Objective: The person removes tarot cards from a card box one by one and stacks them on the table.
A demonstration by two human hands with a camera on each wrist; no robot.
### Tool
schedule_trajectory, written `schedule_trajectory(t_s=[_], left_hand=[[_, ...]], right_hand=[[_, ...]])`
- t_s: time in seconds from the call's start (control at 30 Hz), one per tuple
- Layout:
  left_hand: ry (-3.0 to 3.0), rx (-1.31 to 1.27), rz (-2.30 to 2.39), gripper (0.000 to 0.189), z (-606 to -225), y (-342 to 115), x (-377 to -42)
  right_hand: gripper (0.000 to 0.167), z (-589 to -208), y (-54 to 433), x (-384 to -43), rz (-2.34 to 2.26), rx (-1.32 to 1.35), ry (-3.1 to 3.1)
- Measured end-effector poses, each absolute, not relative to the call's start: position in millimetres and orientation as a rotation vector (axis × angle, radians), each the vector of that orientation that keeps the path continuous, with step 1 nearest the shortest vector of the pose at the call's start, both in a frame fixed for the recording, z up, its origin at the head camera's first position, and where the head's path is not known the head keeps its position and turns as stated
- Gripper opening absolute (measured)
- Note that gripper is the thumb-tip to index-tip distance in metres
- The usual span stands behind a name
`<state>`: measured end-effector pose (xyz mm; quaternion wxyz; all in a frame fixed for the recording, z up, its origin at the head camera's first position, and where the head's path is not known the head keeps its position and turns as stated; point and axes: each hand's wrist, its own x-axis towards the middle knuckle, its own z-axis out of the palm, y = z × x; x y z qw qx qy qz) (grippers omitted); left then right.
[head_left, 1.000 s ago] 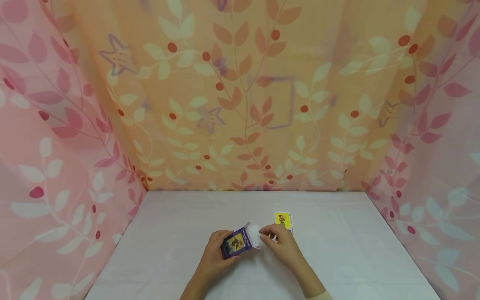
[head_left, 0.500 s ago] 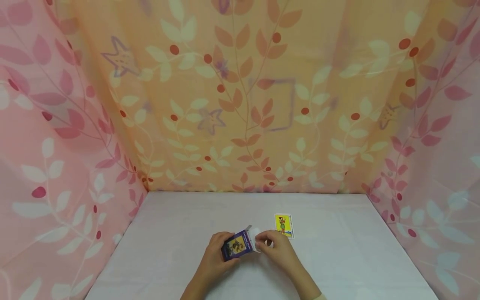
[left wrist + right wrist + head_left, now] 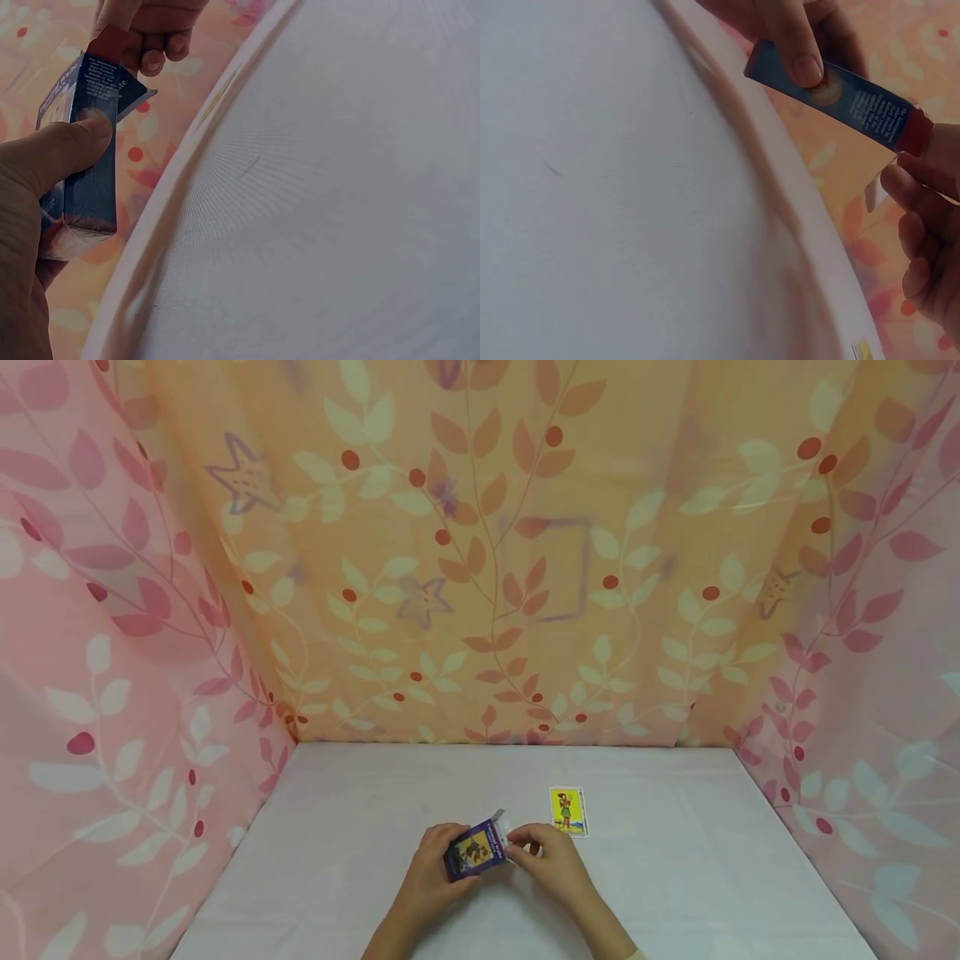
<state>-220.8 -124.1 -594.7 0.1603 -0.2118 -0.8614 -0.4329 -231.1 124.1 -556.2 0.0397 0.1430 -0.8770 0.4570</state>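
Note:
My left hand grips a dark blue tarot card box around its sides, holding it tilted above the white table. A picture on a yellow ground shows on its front. In the left wrist view, the thumb presses the narrow printed side of the box. My right hand is at the box's open end, its thumb and fingertips pinching around the opening. An opened flap hangs there in the right wrist view. A little of something white shows at the mouth; what lies inside is hidden.
Beyond my right hand, tarot cards with a yellow picture lie on the white tabletop. Patterned curtains stand behind the table and along both sides.
My right hand has moved left to the box's mouth, and the white piece that stuck out there has mostly gone from sight. The left hand keeps its grip; the yellow card shows more fully.

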Motion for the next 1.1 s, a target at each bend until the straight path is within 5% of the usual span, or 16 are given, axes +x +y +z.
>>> schedule_trajectory(t_s=[1.1], left_hand=[[-2.436,-0.656,-1.168,0.082,-599.0,-123.5,-222.8]], right_hand=[[0.006,-551.8,126.9,-230.8,1.417,0.334,-2.706]])
